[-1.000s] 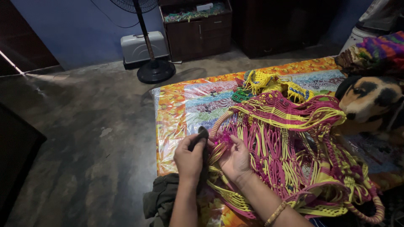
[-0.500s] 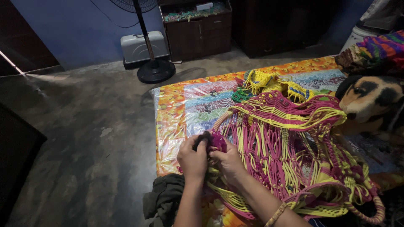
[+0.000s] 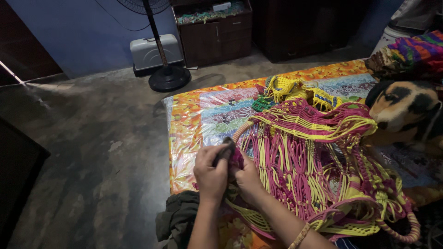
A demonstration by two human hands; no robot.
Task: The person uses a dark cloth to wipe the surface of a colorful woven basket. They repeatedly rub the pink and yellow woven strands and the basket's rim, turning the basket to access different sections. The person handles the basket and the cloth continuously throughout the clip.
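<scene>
Dim concrete floor (image 3: 92, 138), blue wall (image 3: 78, 32), standing fan (image 3: 161, 69), dark wooden cabinet (image 3: 214, 34)

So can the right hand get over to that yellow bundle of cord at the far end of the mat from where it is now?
Probably yes. The right hand pinches pink cord beside the left hand, and only the flat pink and yellow netted piece lies before the yellow bundle. It would need a long stretch.

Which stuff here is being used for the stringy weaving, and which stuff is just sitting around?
In use:
left hand
right hand
dark tool in the left hand
pink and yellow cord work
pink ring

Just lying about:
dog
fan
grey case
cabinet
yellow cord bundle
green cloth
mat
</scene>
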